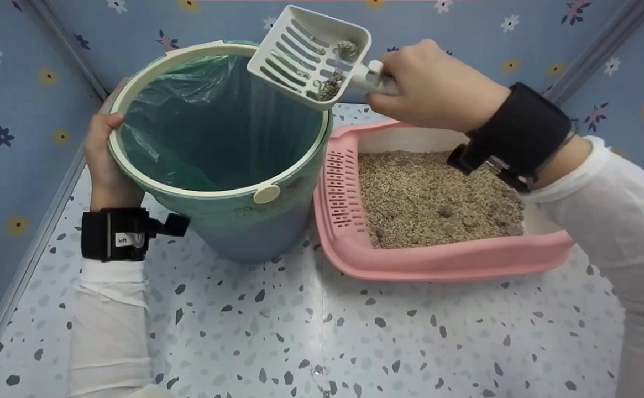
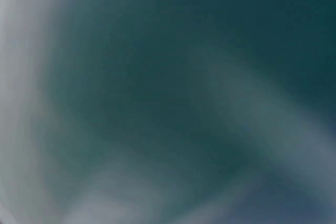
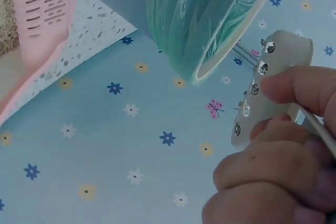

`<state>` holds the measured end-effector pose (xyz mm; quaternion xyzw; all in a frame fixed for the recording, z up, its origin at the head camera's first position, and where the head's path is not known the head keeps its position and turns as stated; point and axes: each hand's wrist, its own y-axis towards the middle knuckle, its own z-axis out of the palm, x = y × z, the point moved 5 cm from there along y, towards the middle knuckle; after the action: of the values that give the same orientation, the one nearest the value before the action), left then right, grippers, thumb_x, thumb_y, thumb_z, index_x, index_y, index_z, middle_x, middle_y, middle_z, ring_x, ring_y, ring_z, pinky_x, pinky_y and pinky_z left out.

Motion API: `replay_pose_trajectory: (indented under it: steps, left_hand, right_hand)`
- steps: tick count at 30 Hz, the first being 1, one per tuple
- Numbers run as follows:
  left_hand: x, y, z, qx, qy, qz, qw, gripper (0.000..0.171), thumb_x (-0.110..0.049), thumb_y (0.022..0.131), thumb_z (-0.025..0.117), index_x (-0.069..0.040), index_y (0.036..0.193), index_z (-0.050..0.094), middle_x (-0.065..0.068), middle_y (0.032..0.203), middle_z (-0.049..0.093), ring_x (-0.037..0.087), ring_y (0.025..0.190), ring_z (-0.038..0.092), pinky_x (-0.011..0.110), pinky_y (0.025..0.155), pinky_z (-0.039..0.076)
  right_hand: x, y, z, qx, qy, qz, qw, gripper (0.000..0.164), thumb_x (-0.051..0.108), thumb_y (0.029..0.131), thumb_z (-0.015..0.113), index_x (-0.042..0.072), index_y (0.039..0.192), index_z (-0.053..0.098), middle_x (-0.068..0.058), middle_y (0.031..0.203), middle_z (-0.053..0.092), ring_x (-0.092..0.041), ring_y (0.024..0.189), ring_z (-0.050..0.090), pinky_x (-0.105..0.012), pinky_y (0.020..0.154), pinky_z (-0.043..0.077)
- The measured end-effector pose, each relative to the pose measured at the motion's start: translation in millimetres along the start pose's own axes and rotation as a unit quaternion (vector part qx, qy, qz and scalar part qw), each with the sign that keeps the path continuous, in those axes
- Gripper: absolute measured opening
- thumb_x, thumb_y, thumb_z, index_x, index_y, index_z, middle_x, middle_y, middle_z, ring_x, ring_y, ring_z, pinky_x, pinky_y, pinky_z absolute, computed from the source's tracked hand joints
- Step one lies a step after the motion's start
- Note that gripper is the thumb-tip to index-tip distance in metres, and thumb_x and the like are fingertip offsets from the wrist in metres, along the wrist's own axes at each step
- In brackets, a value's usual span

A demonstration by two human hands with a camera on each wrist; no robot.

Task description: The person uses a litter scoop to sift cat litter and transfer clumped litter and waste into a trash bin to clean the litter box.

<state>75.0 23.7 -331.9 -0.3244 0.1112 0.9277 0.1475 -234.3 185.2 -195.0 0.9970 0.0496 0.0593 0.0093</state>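
My right hand (image 1: 432, 88) grips the handle of a white slotted litter scoop (image 1: 283, 52), tilted above the far right rim of a trash can (image 1: 266, 193). A few grey clumps (image 1: 330, 85) of litter lie in the scoop near its handle end. Fine dust seems to fall from it into the can. In the right wrist view the curled fingers (image 3: 262, 166) and thumb hold the scoop (image 3: 273, 98). On the can's left side, my left hand (image 1: 106, 149) holds the cream rim, thumb over the edge. A green bag (image 1: 183, 105) lines the can. The left wrist view is a blur.
A pink litter box (image 1: 443, 262) with tan litter (image 1: 427, 199) and some darker clumps stands right beside the can. Both rest on a speckled floor (image 1: 322, 331). Blue flowered walls (image 1: 17, 110) rise behind and at the sides.
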Motion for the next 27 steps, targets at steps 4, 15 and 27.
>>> replay_pose_trajectory:
  steps: [4,15,27]
  left_hand:
    - [-0.3,-0.9,0.1,-0.002,-0.005,-0.001,1.0000,0.049,-0.005,0.093,0.029,-0.007,0.141,0.041,0.008,0.143,0.043,0.020,0.134,0.037,0.030,0.111,0.029]
    - [-1.1,-4.3,2.9,0.003,-0.015,0.000,0.9999,0.050,-0.005,0.092,0.030,-0.008,0.140,0.041,0.009,0.145,0.041,0.019,0.135,0.036,0.030,0.111,0.027]
    - [-2.4,-3.3,2.0,0.000,-0.009,-0.001,1.0000,0.049,-0.006,0.093,0.028,-0.008,0.140,0.042,0.008,0.143,0.044,0.019,0.134,0.037,0.031,0.111,0.028]
  right_hand:
    - [20.2,3.6,3.6,-0.018,-0.078,-0.015,0.997,0.026,0.028,0.094,0.048,0.005,0.083,0.054,-0.005,0.068,0.050,-0.021,0.055,0.048,-0.036,0.048,0.046]
    - [64.5,0.4,16.6,-0.174,-0.329,-0.187,0.909,0.038,0.019,0.104,0.022,0.003,0.078,0.046,0.000,0.050,0.032,-0.013,0.041,0.029,-0.026,0.035,0.026]
    - [51.6,-5.8,10.3,-0.207,-0.374,-0.193,0.883,0.035,0.015,0.104,0.021,0.005,0.078,0.042,0.000,0.051,0.029,-0.012,0.042,0.024,-0.026,0.038,0.020]
